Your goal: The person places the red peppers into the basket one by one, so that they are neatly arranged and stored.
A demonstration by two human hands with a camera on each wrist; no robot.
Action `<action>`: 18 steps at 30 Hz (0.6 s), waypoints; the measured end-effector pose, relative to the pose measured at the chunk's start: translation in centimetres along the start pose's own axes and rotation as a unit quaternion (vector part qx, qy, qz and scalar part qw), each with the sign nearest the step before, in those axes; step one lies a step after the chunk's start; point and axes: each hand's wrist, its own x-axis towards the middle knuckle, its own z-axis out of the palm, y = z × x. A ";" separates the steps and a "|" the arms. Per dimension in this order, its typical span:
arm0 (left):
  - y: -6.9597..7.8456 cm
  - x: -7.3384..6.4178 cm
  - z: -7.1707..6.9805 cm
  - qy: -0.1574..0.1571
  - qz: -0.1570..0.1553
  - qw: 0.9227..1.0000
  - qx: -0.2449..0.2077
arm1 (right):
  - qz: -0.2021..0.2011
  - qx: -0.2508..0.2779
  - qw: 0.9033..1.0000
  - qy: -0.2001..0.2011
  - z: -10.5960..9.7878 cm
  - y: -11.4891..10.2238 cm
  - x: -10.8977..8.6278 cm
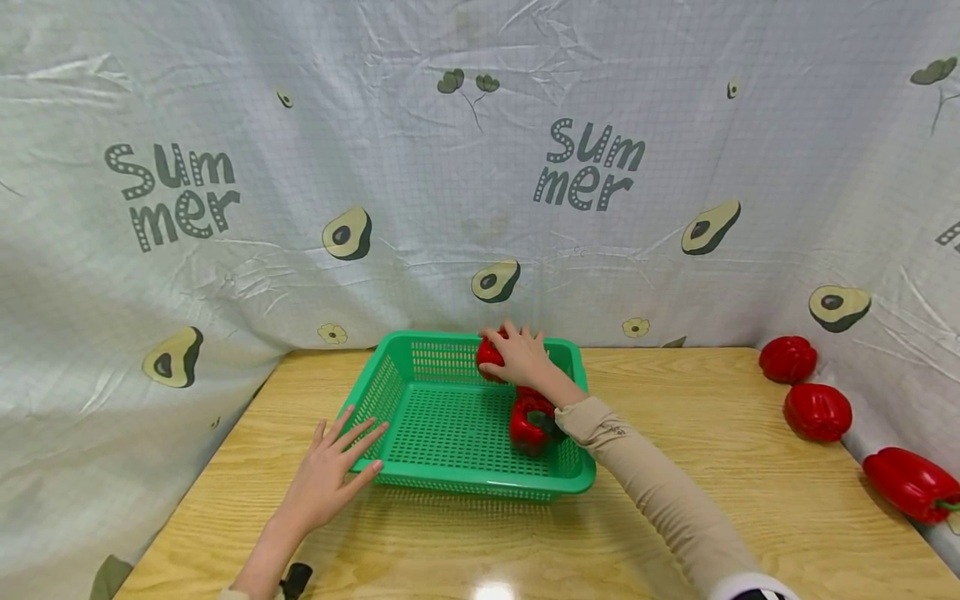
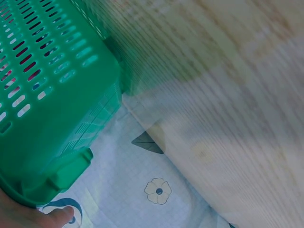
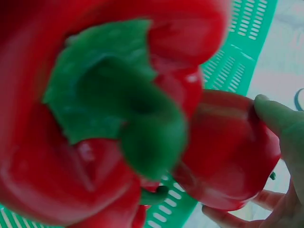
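A green plastic basket (image 1: 450, 479) with slotted walls stands on the wooden table. Over its far right part, my right hand (image 1: 522, 358) grips a red bell pepper (image 1: 490, 360); the right wrist view shows thumb and fingers around this bell pepper (image 3: 232, 149). Closer to the front, a red bell pepper (image 1: 527, 433) with a thick green stem (image 3: 152, 118) sits in the basket's right part, with more red pepper surface right behind it, partly hidden by my forearm. My left hand (image 1: 324, 477) lies at the basket's left rim with fingers spread; its thumb (image 2: 61, 216) shows near the rim.
Toward the table's right edge lie three more red bell peppers, one at the back (image 1: 787, 359), one in the middle (image 1: 818, 412) and one in front (image 1: 911, 483). A printed white curtain (image 1: 420, 167) hangs behind the table and along its sides.
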 end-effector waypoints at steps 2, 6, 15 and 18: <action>0.0 0.0 0.0 0.001 0.002 1.000 0.001 | -0.006 -0.006 1.000 -0.003 0.2 0.1 -0.1; -0.1 0.0 0.0 0.005 0.004 1.000 -0.001 | -0.023 -0.024 0.999 -0.011 0.4 0.2 -0.2; -0.1 0.1 0.0 0.009 0.007 1.000 0.003 | -0.050 -0.038 0.997 -0.042 0.3 0.1 -0.2; -0.1 0.1 0.0 0.009 0.006 1.000 0.002 | -0.063 -0.039 0.996 -0.048 0.2 0.2 -0.4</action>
